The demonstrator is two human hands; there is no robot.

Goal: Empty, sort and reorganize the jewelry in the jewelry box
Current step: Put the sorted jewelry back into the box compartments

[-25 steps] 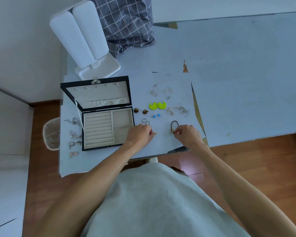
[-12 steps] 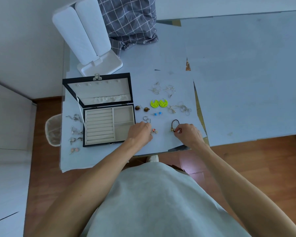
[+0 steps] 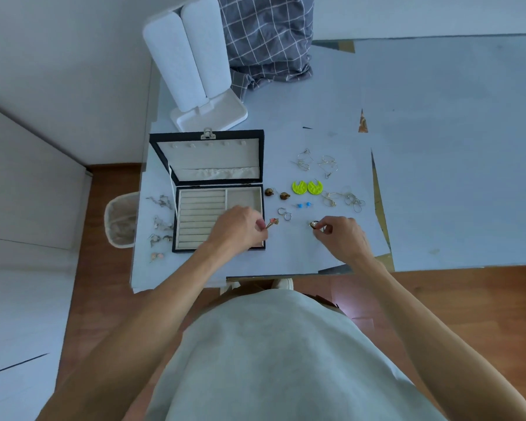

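Note:
The black jewelry box (image 3: 192, 196) stands open on the white table (image 3: 316, 256), its cream ring rolls and side compartment bare. My left hand (image 3: 237, 229) hovers over the box's right edge and pinches a small pink-and-gold earring (image 3: 272, 222). My right hand (image 3: 340, 235) pinches a small gold piece (image 3: 314, 223) just above the table. Between and beyond my hands lie two silver hoops (image 3: 284, 213), blue studs (image 3: 303, 205), brown earrings (image 3: 276, 193), neon yellow earrings (image 3: 306, 187) and gold wire earrings (image 3: 316, 162).
Silver earrings (image 3: 161, 220) and a pink pair (image 3: 158, 256) lie left of the box. A white folding stand (image 3: 201, 71) and a grey checked cloth (image 3: 268, 41) sit at the back. A waste bin (image 3: 120, 220) stands on the floor by the table's left edge.
My left hand has lifted the pink-and-gold earring and drawn it left toward the box. The dark loop by my right hand is gone from sight; that hand now holds a small gold piece.

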